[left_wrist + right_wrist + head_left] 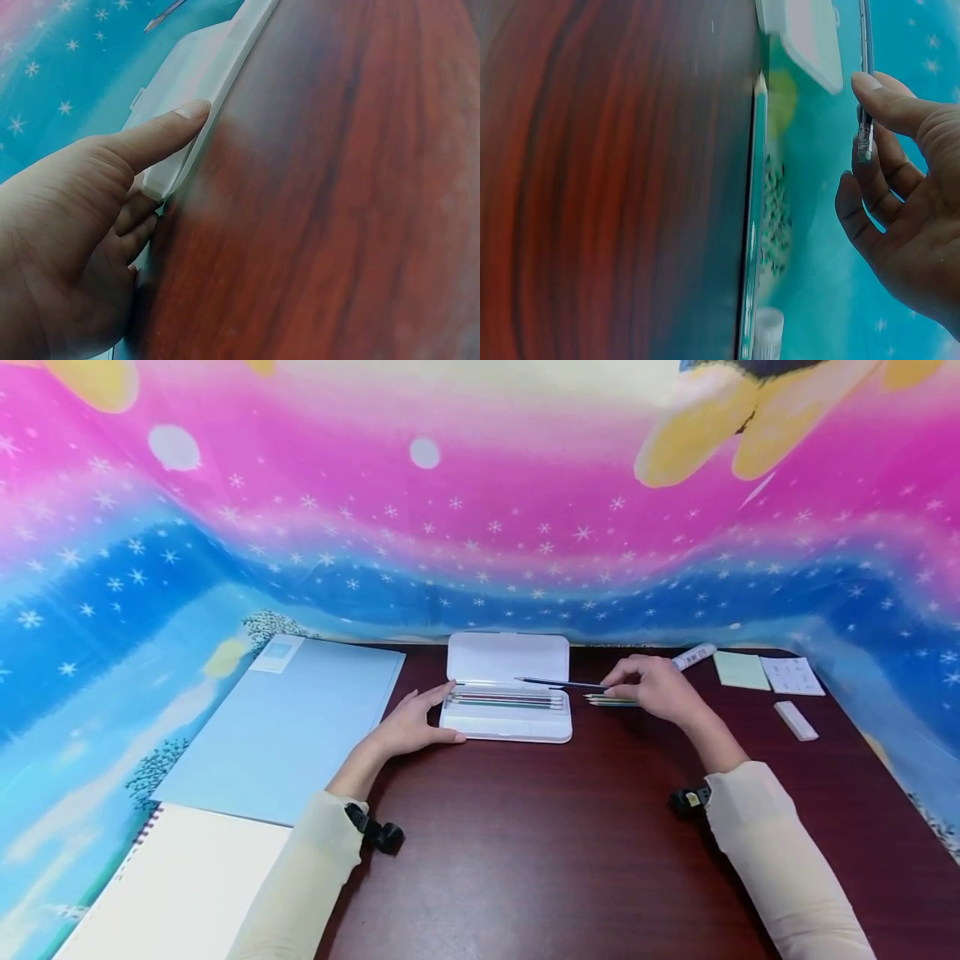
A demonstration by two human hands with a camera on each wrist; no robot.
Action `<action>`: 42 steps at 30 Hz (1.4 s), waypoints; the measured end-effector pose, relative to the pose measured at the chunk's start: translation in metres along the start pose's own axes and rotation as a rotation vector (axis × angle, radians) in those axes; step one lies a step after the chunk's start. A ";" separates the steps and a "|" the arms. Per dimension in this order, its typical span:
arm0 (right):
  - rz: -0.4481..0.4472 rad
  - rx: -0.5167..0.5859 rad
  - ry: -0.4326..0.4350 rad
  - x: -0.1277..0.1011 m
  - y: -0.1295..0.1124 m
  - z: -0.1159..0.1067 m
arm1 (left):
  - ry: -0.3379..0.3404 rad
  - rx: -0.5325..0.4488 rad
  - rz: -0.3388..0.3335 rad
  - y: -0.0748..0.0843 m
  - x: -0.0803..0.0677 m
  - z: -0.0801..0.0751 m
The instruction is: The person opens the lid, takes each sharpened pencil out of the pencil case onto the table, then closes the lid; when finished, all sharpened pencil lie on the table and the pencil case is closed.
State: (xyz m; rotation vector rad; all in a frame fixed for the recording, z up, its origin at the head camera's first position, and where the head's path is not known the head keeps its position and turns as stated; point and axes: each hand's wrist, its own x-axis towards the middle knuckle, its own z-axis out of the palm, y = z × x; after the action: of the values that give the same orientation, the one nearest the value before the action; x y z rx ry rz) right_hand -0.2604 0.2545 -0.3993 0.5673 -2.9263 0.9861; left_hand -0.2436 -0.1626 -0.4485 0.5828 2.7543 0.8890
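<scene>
An open white pencil case (pixel 506 732) lies near the table's back edge, its lid (pixel 508 653) tipped back. Several pencils (pixel 506 701) lie side by side in its tray. My left hand (pixel 407 725) grips the case's left end, thumb on the front edge and fingers toward the hinge. Between thumb and fingers my right hand (pixel 654 688) pinches a dark pencil (pixel 558 682) near its eraser end, as the right wrist view shows. The pencil's point reaches over the case's hinge side. Below the right hand, more pencils (pixel 609 701) lie on the table, a green pencil (pixel 754 202) among them.
A light blue folder (pixel 300 727) and a spiral sketchbook (pixel 180 877) lie at the left. At the back right are a white marker-like tube (pixel 695 656), a pale green notepad (pixel 741 671), a patterned white pad (pixel 792 676) and a white eraser (pixel 796 721). A printed curtain hangs behind.
</scene>
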 end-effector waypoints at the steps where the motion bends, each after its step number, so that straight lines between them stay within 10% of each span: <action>1: 0.015 0.002 0.001 -0.002 0.003 -0.003 | 0.000 0.001 0.002 0.000 0.000 0.000; 42: 0.304 0.034 -0.090 -0.063 0.087 -0.056 | -0.017 0.005 -0.003 0.000 -0.001 0.000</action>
State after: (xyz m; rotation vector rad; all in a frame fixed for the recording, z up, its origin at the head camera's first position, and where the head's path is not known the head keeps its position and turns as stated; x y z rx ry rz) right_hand -0.2372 0.3722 -0.4127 0.1713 -3.1465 1.0616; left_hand -0.2424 -0.1626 -0.4487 0.5842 2.7424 0.8727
